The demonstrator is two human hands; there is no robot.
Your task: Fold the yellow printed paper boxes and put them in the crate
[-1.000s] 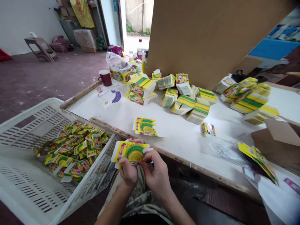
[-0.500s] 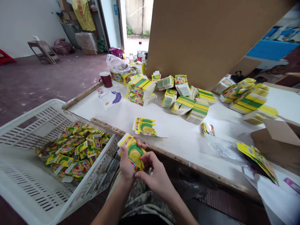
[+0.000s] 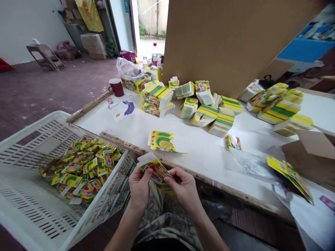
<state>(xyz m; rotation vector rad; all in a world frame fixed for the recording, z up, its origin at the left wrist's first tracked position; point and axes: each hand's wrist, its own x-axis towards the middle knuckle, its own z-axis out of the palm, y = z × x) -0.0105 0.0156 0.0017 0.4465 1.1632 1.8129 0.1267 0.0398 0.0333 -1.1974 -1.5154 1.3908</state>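
Observation:
Over my lap, at the table's front edge, both hands hold a small printed carton (image 3: 156,170), yellow, green and red with a white flap at its upper left. My left hand (image 3: 140,186) pinches its left end, thumb on the printed face. At the right end, my right hand (image 3: 184,184) grips the carton's edge between thumb and fingers. Just beyond, a flat yellow-green carton piece (image 3: 162,141) lies on the white table (image 3: 123,139). To my left, a white plastic crate (image 3: 34,205) holds a heap of small printed cartons (image 3: 86,167).
Bundles of flat cartons (image 3: 157,96) stand along the table's back, before a large cardboard sheet (image 3: 209,42). A maroon mug (image 3: 116,88) sits at the far left corner. On the right are clear plastic (image 3: 251,167) and an open cardboard box (image 3: 309,150).
The carton has been turned, so a face with red print now shows instead of the yellow-green swirl. My right hand has moved right and up to its right end.

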